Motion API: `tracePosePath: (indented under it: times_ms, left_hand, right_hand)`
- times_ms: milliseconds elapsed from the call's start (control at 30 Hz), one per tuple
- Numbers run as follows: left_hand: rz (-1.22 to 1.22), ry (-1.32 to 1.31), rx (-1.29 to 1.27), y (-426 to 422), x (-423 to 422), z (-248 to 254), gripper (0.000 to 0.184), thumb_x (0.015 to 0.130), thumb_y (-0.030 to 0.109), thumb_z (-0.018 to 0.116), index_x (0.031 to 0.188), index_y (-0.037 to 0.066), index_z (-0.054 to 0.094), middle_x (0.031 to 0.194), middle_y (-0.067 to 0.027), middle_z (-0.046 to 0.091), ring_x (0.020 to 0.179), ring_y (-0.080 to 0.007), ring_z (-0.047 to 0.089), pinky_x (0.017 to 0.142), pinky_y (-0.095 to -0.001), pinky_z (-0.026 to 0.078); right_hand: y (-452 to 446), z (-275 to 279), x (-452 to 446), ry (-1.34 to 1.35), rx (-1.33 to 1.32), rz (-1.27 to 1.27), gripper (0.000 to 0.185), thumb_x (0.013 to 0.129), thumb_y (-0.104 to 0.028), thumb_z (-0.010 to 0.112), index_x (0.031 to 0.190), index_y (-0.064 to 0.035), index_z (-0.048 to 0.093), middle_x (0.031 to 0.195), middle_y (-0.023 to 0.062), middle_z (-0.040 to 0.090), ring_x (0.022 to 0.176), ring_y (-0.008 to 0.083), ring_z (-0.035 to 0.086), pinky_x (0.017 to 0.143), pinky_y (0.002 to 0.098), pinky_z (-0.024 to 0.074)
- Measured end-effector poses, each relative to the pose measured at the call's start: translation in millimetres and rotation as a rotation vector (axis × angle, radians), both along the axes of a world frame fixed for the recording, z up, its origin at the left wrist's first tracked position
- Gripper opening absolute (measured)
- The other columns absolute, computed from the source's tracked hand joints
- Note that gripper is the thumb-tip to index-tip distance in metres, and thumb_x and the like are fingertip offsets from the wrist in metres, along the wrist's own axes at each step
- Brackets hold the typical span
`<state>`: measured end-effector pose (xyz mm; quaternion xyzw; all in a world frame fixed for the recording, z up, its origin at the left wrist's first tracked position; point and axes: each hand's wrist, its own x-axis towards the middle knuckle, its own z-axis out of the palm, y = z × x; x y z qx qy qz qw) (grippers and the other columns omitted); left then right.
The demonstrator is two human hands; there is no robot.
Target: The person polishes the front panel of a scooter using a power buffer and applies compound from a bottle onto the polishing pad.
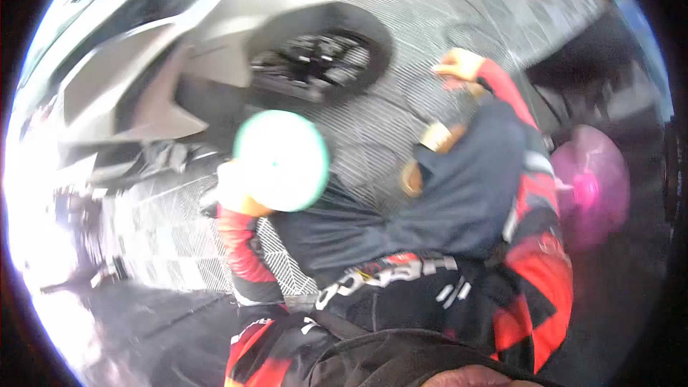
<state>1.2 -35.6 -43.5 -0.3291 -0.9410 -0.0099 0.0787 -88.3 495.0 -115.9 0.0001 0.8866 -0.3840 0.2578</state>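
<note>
Fingers (444,69) of the right hand (462,64) bend; opening and contact are blurred.

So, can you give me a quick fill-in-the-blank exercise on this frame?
The round thing at the left hand has a ____ rim.
Beside the pale bodywork is a spoked ____ with a black tyre.
The hand farther from that rimmed thing is the ____ one.
The see-through disc near a red sleeve is ____.

Missing words: green; wheel; right; pink.

Patterned in fine ribs and blurred in places, the grey floor (358,125) bore thin dark cables (464,1) that curved loosely across its far part, beyond the wheel (315,61).
</note>
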Motion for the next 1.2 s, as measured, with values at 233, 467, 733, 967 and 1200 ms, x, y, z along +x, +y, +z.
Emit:
tracePosePath:
  times_ms: [233, 467, 733, 967, 1200]
  left_hand:
    - [-0.096, -0.334, 0.152, 51, -20, 53, 0.061, 0.057, 0.041, 0.084, 0.101, 0.003, 0.066, 0.081, -0.0149, 0.068, 0.081, -0.0337, 0.070, 0.074, -0.0431, 0.057]
    - [0.039, -0.556, -0.004, 62, -78, 41, 0.068, 0.062, 0.056, 0.080, 0.097, 0.000, 0.066, 0.076, -0.0207, 0.068, 0.074, -0.0374, 0.069, 0.070, -0.0454, 0.056]
    - [0.214, -0.731, -0.241, 81, -110, 51, 0.088, 0.060, 0.066, 0.075, 0.123, 0.006, 0.061, 0.078, -0.0171, 0.072, 0.075, -0.0356, 0.072, 0.065, -0.0468, 0.058]
    - [0.111, -1.052, -0.150, 133, -85, 149, 0.076, 0.058, 0.060, 0.080, 0.114, 0.010, 0.069, 0.088, -0.0179, 0.073, 0.081, -0.0384, 0.071, 0.075, -0.0462, 0.058]
    - [0.148, -1.089, 0.785, 252, -79, 294, 0.101, 0.061, 0.048, 0.089, 0.139, 0.000, 0.046, 0.129, -0.0255, 0.058, 0.121, -0.0370, 0.057, 0.104, -0.0440, 0.044]
  right_hand:
    - [-59, 137, 38, 0.646, -0.061, 0.032, 0.027, 0.101, -0.010, 0.043, 0.116, 0.0036, 0.060, 0.069, 0.0102, 0.061, 0.064, 0.0214, 0.064, 0.063, 0.0329, 0.0509]
    - [-88, 46, 12, 0.395, 0.462, 0.877, 0.021, 0.078, -0.021, 0.069, 0.092, -0.0068, 0.068, 0.086, 0.0110, 0.068, 0.083, 0.0274, 0.071, 0.067, 0.0402, 0.0557]
    - [-64, -39, -33, -0.174, 0.582, 0.672, 0.043, 0.072, -0.032, 0.071, 0.103, -0.0027, 0.072, 0.109, 0.0256, 0.070, 0.102, 0.0407, 0.069, 0.089, 0.0529, 0.0547]
    - [-79, 30, 27, -0.266, 0.317, 0.477, 0.045, 0.083, -0.039, 0.061, 0.113, -0.0066, 0.069, 0.114, 0.0221, 0.069, 0.110, 0.0404, 0.064, 0.094, 0.0512, 0.0509]
    - [-80, 203, 127, -0.972, -0.989, -0.305, 0.072, 0.082, -0.048, 0.069, 0.145, -0.0206, 0.047, 0.142, 0.0105, 0.056, 0.128, 0.0317, 0.055, 0.101, 0.0514, 0.0463]
